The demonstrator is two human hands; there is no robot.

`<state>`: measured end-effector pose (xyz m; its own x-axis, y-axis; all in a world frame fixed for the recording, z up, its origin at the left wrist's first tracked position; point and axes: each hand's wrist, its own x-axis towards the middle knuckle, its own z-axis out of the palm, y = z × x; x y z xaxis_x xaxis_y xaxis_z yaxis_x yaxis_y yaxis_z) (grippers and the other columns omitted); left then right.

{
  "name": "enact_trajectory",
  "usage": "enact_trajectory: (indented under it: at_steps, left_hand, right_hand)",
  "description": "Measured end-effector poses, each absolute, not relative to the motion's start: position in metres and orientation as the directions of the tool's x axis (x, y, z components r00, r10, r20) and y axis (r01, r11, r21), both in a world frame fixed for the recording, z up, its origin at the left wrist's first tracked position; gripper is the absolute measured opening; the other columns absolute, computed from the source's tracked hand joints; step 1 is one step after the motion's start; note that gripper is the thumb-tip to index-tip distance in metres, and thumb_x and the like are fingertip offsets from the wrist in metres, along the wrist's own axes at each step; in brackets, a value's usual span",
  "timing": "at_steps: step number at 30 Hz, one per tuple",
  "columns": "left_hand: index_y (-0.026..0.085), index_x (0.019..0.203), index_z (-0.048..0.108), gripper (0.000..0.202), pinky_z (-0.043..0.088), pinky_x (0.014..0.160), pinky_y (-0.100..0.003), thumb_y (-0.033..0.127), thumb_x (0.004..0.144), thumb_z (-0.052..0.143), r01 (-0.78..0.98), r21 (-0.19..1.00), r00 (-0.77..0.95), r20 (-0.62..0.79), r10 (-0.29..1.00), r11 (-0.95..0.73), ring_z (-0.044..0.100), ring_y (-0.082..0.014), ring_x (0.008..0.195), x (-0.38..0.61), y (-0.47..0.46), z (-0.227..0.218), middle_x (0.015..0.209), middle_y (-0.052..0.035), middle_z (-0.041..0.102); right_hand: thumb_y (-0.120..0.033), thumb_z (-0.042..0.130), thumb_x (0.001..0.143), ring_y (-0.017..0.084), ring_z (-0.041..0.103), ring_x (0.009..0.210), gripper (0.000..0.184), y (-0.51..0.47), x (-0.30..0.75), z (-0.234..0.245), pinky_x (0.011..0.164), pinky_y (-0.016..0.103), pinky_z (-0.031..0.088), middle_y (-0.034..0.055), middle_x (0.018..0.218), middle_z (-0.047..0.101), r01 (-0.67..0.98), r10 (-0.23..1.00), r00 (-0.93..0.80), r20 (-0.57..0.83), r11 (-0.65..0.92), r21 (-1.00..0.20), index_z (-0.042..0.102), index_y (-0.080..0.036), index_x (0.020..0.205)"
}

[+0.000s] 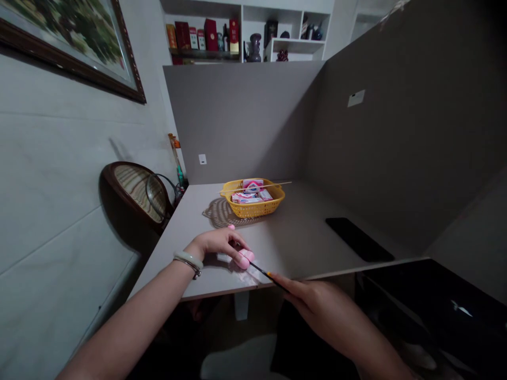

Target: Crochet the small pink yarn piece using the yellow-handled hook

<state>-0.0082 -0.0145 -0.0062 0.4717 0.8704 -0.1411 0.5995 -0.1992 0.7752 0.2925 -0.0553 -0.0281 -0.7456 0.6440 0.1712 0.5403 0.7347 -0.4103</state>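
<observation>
The left arm (pixel 130 311) is stretched forward, the left hand (pixel 217 244) curled palm-down; the right hand (pixel 307 295) is held pinched, angled inward.

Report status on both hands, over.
Left hand gripping pink object in plastic wrap. Right hand holding thin black stick, tip near it. Yellow basket farther back, apart.

Room in a home: framed painting (pixel 67 47) on left wall; far white shelving (pixel 241 31) with boxed bottles (pixel 209 34), ornamental vase (pixel 255 47); grey-panelled desk (pixel 301 237).

The pink grip (pixel 244 258) at lower centre was glossy plastic, the yellow basket (pixel 253 208) plastic too, the tabletop (pixel 301 237) smooth and matt.
</observation>
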Motion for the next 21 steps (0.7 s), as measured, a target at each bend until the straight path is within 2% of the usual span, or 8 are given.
enact_trajectory:
  at_steps: [5,10,14,17,21]
  left_hand:
    - [0.023,0.1,0.078,0.045,0.04,0.081,-0.029,0.043,0.06,0.086,0.594,0.78,0.461,-0.133,0.877,-0.195,0.057,-0.0197,0.091,-0.009,-0.015,-0.007,0.092,-0.0027,0.069]
    - [0.022,0.1,0.078,0.047,0.04,0.08,-0.03,0.043,0.06,0.086,0.594,0.78,0.476,-0.143,0.868,-0.197,0.057,-0.0191,0.089,-0.008,-0.015,-0.006,0.092,-0.0035,0.069]
    - [0.02,0.099,0.079,0.046,0.039,0.082,-0.031,0.041,0.059,0.087,0.623,0.762,0.437,-0.153,0.887,-0.176,0.056,-0.0202,0.092,-0.008,-0.015,-0.006,0.092,-0.0046,0.069]
    - [0.021,0.099,0.078,0.047,0.04,0.081,-0.031,0.043,0.058,0.087,0.612,0.77,0.435,-0.139,0.89,-0.179,0.057,-0.0202,0.091,-0.007,-0.015,-0.006,0.091,-0.004,0.068]
    - [0.021,0.1,0.078,0.047,0.04,0.08,-0.031,0.043,0.059,0.086,0.577,0.794,0.478,-0.142,0.867,-0.189,0.057,-0.0189,0.088,-0.006,-0.016,-0.005,0.09,-0.0035,0.068]
  right_hand:
    - [-0.02,0.045,0.096,0.018,0.073,0.075,0.05,-0.054,0.273,-0.036,0.062,0.02,0.047,0.0053,0.092,0.078,0.532,0.641,-0.726,0.247,0.752,-0.388,0.05,-0.033,0.144]
    - [-0.021,0.045,0.095,0.021,0.073,0.083,0.047,-0.058,0.29,-0.028,0.069,0.024,0.05,0.0059,0.1,0.077,0.539,0.636,-0.75,0.181,0.746,-0.39,0.055,-0.033,0.14]
    - [-0.019,0.043,0.096,0.021,0.073,0.076,0.05,-0.061,0.281,-0.029,0.064,0.024,0.048,0.0068,0.091,0.078,0.575,0.654,-0.731,0.195,0.745,-0.34,0.051,-0.029,0.143]
    - [-0.02,0.043,0.097,0.019,0.073,0.076,0.049,-0.056,0.272,-0.033,0.063,0.022,0.048,0.0057,0.092,0.078,0.549,0.655,-0.723,0.22,0.738,-0.392,0.05,-0.031,0.144]
    - [-0.024,0.046,0.097,0.02,0.073,0.086,0.045,-0.053,0.289,-0.029,0.071,0.024,0.049,0.0048,0.104,0.076,0.51,0.637,-0.747,0.192,0.734,-0.449,0.054,-0.035,0.14]
